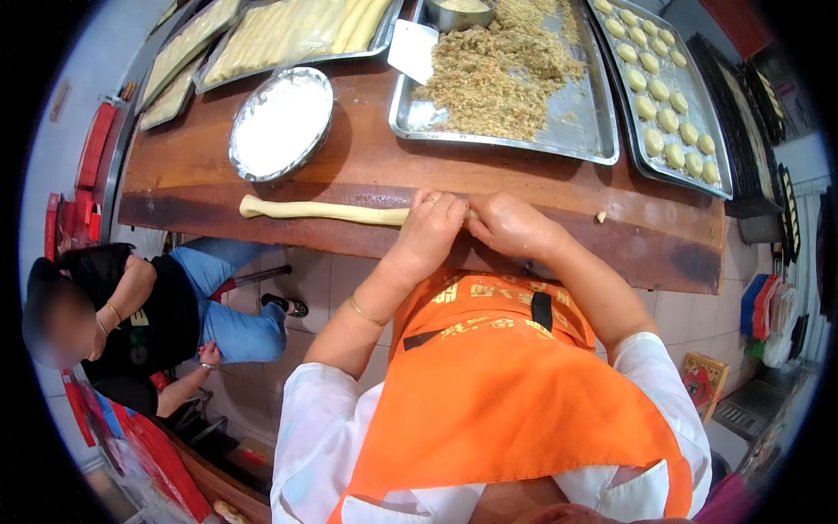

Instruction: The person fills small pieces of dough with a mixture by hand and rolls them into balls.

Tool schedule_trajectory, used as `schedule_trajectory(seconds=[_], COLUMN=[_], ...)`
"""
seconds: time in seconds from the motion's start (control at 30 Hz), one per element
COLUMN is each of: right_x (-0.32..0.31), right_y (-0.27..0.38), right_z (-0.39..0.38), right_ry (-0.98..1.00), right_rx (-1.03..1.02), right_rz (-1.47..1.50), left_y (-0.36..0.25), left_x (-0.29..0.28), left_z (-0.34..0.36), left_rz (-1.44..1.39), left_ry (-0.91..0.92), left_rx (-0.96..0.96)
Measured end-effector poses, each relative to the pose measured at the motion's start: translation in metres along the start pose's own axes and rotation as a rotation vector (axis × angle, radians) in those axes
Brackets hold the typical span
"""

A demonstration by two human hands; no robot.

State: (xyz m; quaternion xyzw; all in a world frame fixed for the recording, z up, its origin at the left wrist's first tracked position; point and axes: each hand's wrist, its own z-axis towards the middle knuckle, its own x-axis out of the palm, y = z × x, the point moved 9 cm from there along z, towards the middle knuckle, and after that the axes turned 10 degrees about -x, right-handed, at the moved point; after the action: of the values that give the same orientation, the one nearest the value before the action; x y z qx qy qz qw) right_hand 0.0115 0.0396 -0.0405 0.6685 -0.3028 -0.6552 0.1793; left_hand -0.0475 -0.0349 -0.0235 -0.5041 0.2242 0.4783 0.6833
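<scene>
A round bowl (255, 177) full of white powder (284, 122) sits on a brown wood table (367, 170). The long dough (327, 210) lies on the table on the person's side of the bowl. It is pale yellow, with a fat end just below the bowl, and it runs off to the bowl's right.

Right of the bowl and nearer the person, the left hand (432, 229) has its fingers curled around the other end of the long dough. It wears a ring. The right hand (517, 226) is just beside it, farther from the bowl, with its fingers bent in and its thumb close to the left hand. The fingertips are hard to see, so I cannot tell if the right hand pinches some dough too.

A small dough bit (601, 217) lies farther right of the bowl, past both hands. Up and to the right of the bowl is a big metal tray (580, 122) with a heap of crumbly tan food (497, 83). Much farther right of the bowl, little round dough balls (669, 120) sit in rows. Behind the bowl, dough sticks (262, 42) lie side by side.
</scene>
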Motion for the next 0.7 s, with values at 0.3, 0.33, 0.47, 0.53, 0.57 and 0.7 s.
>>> schedule_trajectory(seconds=[0.3, 0.33, 0.47, 0.53, 0.57, 0.7], right_x=[0.029, -0.002, -0.026, -0.029, -0.02, -0.003], right_y=[-0.06, -0.055, -0.063, -0.055, -0.061, -0.06], right_z=[-0.032, -0.041, -0.05, -0.054, -0.055, -0.068], right_ry=[-0.377, -0.413, -0.335, -0.29, -0.241, -0.224], right_rx=[0.215, 0.112, 0.084, -0.058, 0.011, 0.319], right_rz=[1.547, 1.314, 0.896, 0.516, 0.651, 0.921], left_y=[0.008, 0.013, -0.023, -0.031, -0.029, -0.023], left_x=[0.037, 0.041, 0.002, 0.006, 0.017, 0.041], left_z=[-0.001, -0.001, 0.026, 0.037, 0.038, 0.025], left_rz=[0.264, 0.297, -0.068, -0.48, -0.526, -0.692], left_ry=[0.074, 0.12, -0.061, -0.015, 0.088, 0.148], left_rx=[-0.115, -0.155, -0.194, -0.214, -0.281, -0.434])
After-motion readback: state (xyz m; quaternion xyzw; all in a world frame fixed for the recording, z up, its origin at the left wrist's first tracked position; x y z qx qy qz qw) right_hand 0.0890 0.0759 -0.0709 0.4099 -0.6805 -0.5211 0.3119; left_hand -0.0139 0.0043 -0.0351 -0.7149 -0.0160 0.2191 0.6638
